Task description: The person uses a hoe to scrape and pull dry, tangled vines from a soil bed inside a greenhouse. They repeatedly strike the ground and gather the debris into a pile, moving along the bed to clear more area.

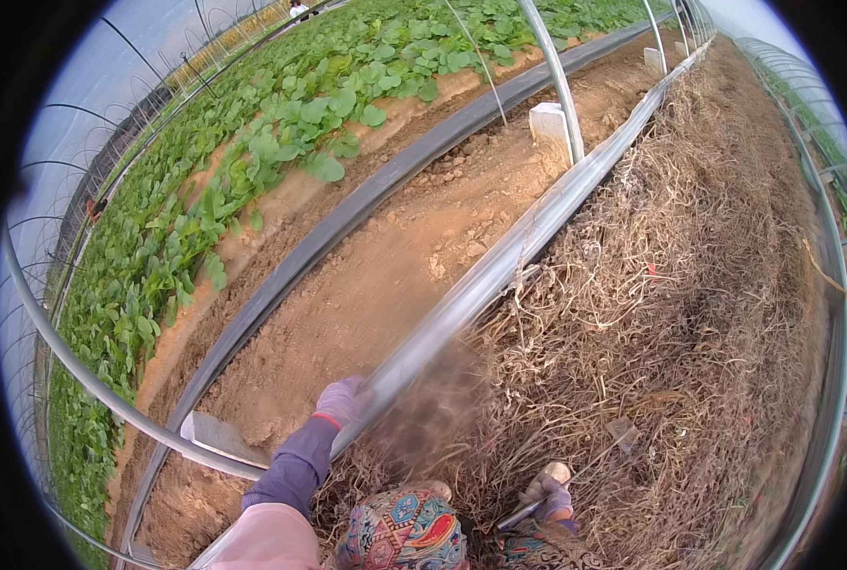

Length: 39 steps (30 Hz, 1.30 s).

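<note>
My left hand (pixel 341 402), in a pale purple glove, grips the near edge of a long gathered strip of clear plastic film (pixel 459 306). The film runs away from me along the border between bare soil and dry plant matter. My right hand (pixel 548 496), gloved too, is low by my right shoe and closed around a hand tool with a metal shaft (pixel 519 514). A thin rod stretches from that hand toward a small flat blade-like piece (pixel 623 433) on the dry stems; its exact kind is unclear. The fingertips of both hands are partly hidden.
Withered vines (pixel 651 342) cover the ground at right. Metal hoops (pixel 553 71) rise from the soil beside pale blocks (pixel 550 122). A dark flat hose or strip (pixel 366 189) curves along the soil (pixel 366 278). Leafy green plants (pixel 281 128) grow beyond. A distant person (pixel 298 10) is at top left.
</note>
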Available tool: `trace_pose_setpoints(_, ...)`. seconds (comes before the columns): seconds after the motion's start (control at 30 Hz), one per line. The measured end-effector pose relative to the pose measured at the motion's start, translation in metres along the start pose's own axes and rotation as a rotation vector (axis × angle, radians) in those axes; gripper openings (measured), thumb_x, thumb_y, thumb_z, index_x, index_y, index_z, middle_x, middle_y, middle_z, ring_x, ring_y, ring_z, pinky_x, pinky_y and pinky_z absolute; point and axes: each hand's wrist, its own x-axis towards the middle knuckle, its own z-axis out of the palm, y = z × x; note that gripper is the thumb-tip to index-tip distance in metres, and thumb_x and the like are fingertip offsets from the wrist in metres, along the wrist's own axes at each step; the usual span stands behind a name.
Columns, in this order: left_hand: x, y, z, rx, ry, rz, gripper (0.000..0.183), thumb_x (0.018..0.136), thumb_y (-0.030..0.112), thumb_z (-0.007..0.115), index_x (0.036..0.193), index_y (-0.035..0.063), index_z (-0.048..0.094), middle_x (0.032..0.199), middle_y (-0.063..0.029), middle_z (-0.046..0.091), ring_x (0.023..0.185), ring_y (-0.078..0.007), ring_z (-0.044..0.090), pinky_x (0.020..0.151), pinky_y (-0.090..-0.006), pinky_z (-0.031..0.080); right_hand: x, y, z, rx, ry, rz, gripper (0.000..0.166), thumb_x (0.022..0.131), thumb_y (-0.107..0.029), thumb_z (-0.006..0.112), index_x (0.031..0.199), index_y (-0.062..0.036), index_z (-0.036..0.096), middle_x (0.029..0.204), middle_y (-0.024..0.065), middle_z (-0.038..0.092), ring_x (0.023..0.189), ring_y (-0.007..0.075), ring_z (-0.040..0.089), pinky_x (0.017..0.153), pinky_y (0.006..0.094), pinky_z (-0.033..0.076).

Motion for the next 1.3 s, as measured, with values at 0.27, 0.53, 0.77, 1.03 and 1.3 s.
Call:
trace_pose_setpoints(0.27, -0.050, 0.092, 0.021, -0.440, 0.091, 0.537, 0.019, 0.081, 0.013, 0.054, 0.096, 0.0031, 0.058, 0.088, -0.0143, 0.061, 0.081, -0.0240, 0.059, 0.071, -0.0313, 0.047, -0.008, -0.005, -0.007, -0.114, 0.111, -0.337, 0.015, 0.080, -0.003, 0.048, 0.091, -0.0117, 0.043, 0.056, 0.0031, 0.042, 0.042, 0.0161, 0.040, 0.041, 0.0335, 0.041)
trace_pose_setpoints(0.53, -0.061, 0.122, 0.099, -0.068, -0.797, 0.906, 0.024, 0.083, 0.022, 0.050, 0.101, 0.0074, 0.057, 0.090, -0.0139, 0.059, 0.087, -0.0312, 0.056, 0.075, -0.0381, 0.044, -0.044, -0.057, 0.073, -0.079, 0.047, -0.539, 0.031, 0.086, -0.016, 0.047, 0.115, -0.0144, 0.039, 0.056, 0.0005, 0.043, 0.038, 0.0123, 0.041, 0.034, 0.0275, 0.040)
trace_pose_setpoints(0.77, -0.059, 0.113, 0.145, -0.050, -0.955, 0.942, 0.028, 0.083, 0.023, 0.049, 0.106, 0.0078, 0.055, 0.100, -0.0152, 0.058, 0.094, -0.0333, 0.053, 0.079, -0.0398, 0.043, 0.002, -0.017, -0.012, -0.598, 0.310, -0.584, 0.053, 0.079, -0.008, 0.055, 0.126, -0.0143, 0.032, 0.066, 0.0004, 0.043, 0.045, 0.0096, 0.041, 0.041, 0.0265, 0.038)
trace_pose_setpoints(1.03, -0.053, 0.104, 0.151, -0.066, -0.997, 0.771, 0.032, 0.076, 0.008, 0.050, 0.107, 0.0087, 0.055, 0.103, -0.0155, 0.057, 0.095, -0.0317, 0.053, 0.081, -0.0376, 0.043, -0.031, -0.050, 0.052, -0.415, 0.362, -0.674, 0.052, 0.080, -0.005, 0.051, 0.127, -0.0143, 0.032, 0.065, -0.0009, 0.044, 0.041, 0.0069, 0.038, 0.035, 0.0214, 0.036)
trace_pose_setpoints(1.3, -0.023, 0.168, 0.098, -0.166, -0.528, 0.973, 0.023, 0.072, 0.002, 0.046, 0.092, 0.0041, 0.057, 0.088, -0.0125, 0.058, 0.083, -0.0268, 0.057, 0.075, -0.0337, 0.046, -0.026, -0.047, 0.052, -0.449, 0.428, -0.435, 0.047, 0.079, -0.011, 0.054, 0.122, -0.0137, 0.035, 0.064, 0.0007, 0.046, 0.041, 0.0109, 0.044, 0.033, 0.0273, 0.041)
